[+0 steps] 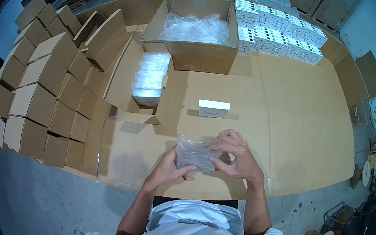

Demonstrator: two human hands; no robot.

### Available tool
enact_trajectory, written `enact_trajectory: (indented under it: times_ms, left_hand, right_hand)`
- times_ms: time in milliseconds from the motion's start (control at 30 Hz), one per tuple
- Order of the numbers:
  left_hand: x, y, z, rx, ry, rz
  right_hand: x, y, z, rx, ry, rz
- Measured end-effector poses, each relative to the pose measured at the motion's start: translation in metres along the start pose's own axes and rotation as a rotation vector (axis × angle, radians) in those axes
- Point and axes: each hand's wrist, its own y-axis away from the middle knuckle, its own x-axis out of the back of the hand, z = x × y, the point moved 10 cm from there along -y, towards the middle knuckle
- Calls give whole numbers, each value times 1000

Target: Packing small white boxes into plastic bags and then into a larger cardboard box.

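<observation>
Showing glossy, crinkled clear plastic in the bag point(194, 154); matt brown cardboard across the table sheet point(296, 115); smooth white card on the small box point(213, 108).

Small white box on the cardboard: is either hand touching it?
Apart. The head view shows bare cardboard between the small white box and both hands, which hold a clear plastic bag.

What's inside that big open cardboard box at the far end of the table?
The big open cardboard box holds crumpled clear plastic bags, piled nearly to the rim. Whatever lies beneath or inside that plastic is covered, so it cannot be told.
</observation>
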Motion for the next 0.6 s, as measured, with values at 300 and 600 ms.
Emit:
enact_trajectory:
  times_ms: [300,600]
  left_hand:
    - [-5,-6,-1,-11,-23,-40]
    - [-5,-3,-4,-11,99,-33]
  right_hand:
    - [9,0,-3,121,-267,11]
    - [55,-16,64,-178,29,482]
